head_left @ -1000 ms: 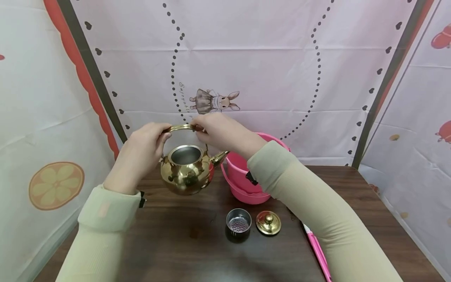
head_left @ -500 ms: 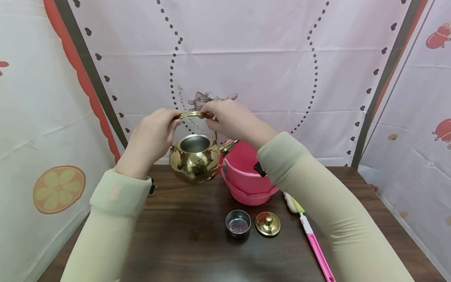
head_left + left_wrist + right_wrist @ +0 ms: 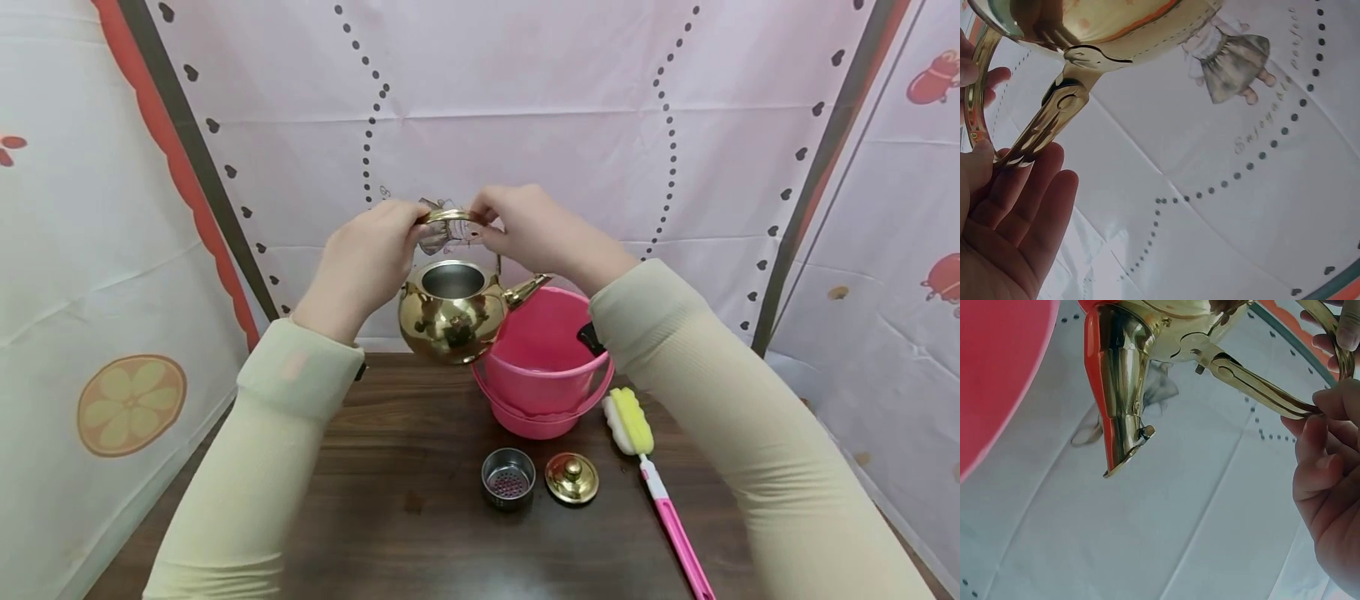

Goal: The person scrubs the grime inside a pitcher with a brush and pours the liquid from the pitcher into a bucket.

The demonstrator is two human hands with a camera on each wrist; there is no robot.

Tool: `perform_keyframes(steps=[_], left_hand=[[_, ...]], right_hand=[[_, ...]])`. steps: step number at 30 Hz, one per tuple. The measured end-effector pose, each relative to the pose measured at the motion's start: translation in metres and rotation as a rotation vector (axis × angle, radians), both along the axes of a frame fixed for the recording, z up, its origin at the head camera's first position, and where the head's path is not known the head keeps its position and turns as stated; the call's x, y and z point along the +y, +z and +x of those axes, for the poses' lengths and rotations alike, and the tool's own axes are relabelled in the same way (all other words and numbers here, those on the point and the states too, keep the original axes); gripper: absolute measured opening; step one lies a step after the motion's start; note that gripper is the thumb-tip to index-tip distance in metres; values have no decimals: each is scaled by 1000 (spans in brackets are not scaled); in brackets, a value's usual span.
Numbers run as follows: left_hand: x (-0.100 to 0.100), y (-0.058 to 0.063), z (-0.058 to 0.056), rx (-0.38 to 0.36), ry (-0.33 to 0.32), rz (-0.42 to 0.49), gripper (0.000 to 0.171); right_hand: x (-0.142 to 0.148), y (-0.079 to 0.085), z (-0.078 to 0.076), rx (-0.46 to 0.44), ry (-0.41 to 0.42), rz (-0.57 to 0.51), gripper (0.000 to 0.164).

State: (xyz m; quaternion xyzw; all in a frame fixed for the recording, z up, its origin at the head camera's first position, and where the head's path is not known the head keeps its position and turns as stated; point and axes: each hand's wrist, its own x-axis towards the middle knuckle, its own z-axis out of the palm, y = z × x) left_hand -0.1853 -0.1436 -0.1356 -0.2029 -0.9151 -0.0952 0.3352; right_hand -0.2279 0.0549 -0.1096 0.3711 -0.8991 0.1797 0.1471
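Note:
A shiny gold teapot [image 3: 452, 321] without its lid hangs in the air by its arched top handle [image 3: 450, 216]. My left hand [image 3: 371, 254] pinches the left end of that handle, and my right hand [image 3: 551, 229] pinches the right end. In the left wrist view the left thumb and fingers [image 3: 1022, 212] hold the handle's bend. The spout [image 3: 1124, 387] points right, over the near side of a pink bucket [image 3: 540, 392]. On the table below lie a steel strainer cup [image 3: 508, 477] with a perforated bottom and a gold lid [image 3: 572, 478] with a knob.
A sponge brush [image 3: 633, 421] with a yellow and white head and a pink handle lies at the right, partly beneath the right sleeve [image 3: 720, 392]. The dark wooden table [image 3: 397, 533] meets a printed cloth [image 3: 517, 75] at the back, with cloth on both sides too.
Both hands have carried the teapot up and to the right, from left of the bucket until its spout is over the bucket. The strainer cup, lid and brush have stayed put.

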Motion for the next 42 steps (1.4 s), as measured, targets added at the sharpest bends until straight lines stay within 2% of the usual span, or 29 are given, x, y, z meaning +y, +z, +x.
perform_keyframes(steps=[5,11,19,28,36,42], left_hand=[[17,6,-7,-39,10,-6,23],[32,4,-18,-35,-25,-4,24],[46,3,-29,-71,-50,-5,25],[60,3,-38,-132,-79,4,26],[70,1,-46,-163,-83,-7,27],[76,2,-48,-187,-110,-19,26]], right_hand=[[16,4,-1,-11,-34,-21,21],[33,4,-4,18,-60,-11,21],[48,4,-5,15,-101,1,21],[61,1,-8,-22,-173,26,23],[69,-3,-10,-34,-195,16,22],[75,-5,-12,-28,-215,17,21]])
